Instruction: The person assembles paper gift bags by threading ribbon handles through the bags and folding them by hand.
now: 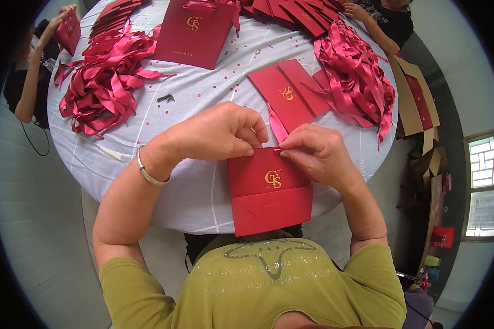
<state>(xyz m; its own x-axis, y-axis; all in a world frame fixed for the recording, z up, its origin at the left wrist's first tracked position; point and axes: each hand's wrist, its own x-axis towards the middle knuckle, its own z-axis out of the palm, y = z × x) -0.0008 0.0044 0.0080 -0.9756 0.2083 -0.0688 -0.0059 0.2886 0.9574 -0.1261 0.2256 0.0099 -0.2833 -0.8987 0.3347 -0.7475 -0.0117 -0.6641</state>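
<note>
The left hand (225, 131) pinches the top-left edge of a folded red paper gift bag (252, 181) at the bench (197, 200)'s near edge; the right hand (321, 151) pinches a pink ribbon (278, 126) at its top right.

An olive-green shirt (313, 288) bore a grey, star-like outline (270, 268) on its front. Rows of tiny glittering lettering (219, 288) ran around that outline; the short left sleeve (132, 290) lay to its left, the short right sleeve (374, 274) to its right, the rounded neckline (299, 312) below it. A smooth silvery bangle (141, 164) circled the left wrist (158, 147), up and left of the outline.
</note>
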